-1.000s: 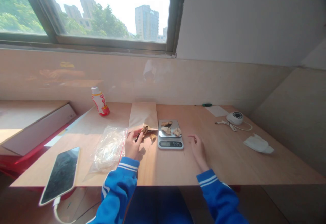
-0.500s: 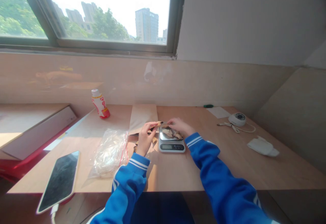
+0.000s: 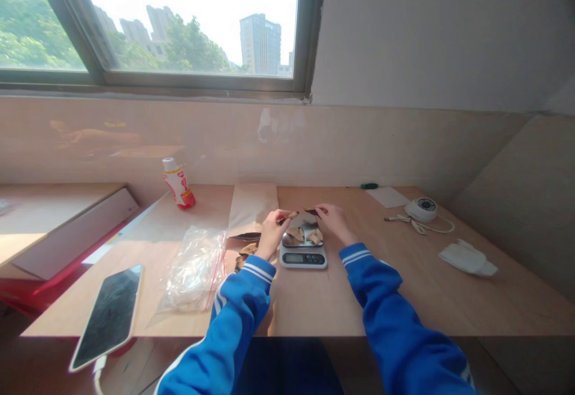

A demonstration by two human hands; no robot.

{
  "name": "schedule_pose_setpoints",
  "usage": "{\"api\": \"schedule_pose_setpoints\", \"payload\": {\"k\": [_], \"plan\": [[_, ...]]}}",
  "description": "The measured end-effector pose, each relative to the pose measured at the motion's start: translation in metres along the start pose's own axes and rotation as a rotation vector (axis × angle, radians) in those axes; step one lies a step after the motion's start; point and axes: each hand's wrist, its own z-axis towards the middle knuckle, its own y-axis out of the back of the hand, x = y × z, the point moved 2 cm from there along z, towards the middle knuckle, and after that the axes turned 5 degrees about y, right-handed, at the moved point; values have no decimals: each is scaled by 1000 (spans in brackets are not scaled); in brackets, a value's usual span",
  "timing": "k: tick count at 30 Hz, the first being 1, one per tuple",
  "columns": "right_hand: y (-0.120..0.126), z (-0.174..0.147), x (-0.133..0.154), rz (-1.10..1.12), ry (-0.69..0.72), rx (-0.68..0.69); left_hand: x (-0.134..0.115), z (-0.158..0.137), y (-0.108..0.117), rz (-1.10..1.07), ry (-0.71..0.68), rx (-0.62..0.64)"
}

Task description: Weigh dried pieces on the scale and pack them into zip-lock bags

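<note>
A small digital kitchen scale (image 3: 303, 260) stands in the middle of the table, with several tan, dried curled slices (image 3: 295, 236) on its metal plate. Over the plate's back left corner, my left hand (image 3: 272, 232) pinches a brown dried slice (image 3: 291, 216). Opposite it, my right hand (image 3: 333, 221) has a darker dried piece (image 3: 311, 211) between its fingertips, above the back right of the plate. More dried slices (image 3: 246, 256) lie left of the scale, partly hidden by my left wrist. A long dark piece (image 3: 246, 237) rests beside them.
Left of the slices lies a clear zip bag (image 3: 193, 269), with a phone (image 3: 108, 317) on a cable nearer the front edge. A bottle (image 3: 178, 184) and brown paper (image 3: 254, 208) are behind. To the right are a dome camera (image 3: 421, 209) and a white crumpled item (image 3: 467, 258).
My right hand has drawn right and up off the plate with a dark piece in its fingers. My left hand has shifted right, over the plate's edge, still pinching a slice.
</note>
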Motion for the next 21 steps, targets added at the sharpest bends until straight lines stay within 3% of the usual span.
{"api": "schedule_pose_setpoints", "payload": {"k": [6,10,12,15,19,21], "plan": [[32,-48,-34,143,-125,-227,4,25,-32,118,-14,83],[46,-79,-35,290,-223,-336,4,28,-40,137,-17,163],[49,-88,-18,316,-239,-355,1,24,-35,132,-23,179],[42,-93,29,354,-154,-268,-6,10,-13,121,-24,141],[9,-95,98,394,65,10,-14,-25,33,32,14,-43],[-14,-96,122,337,137,51,-11,-46,55,-31,100,-123]]}}
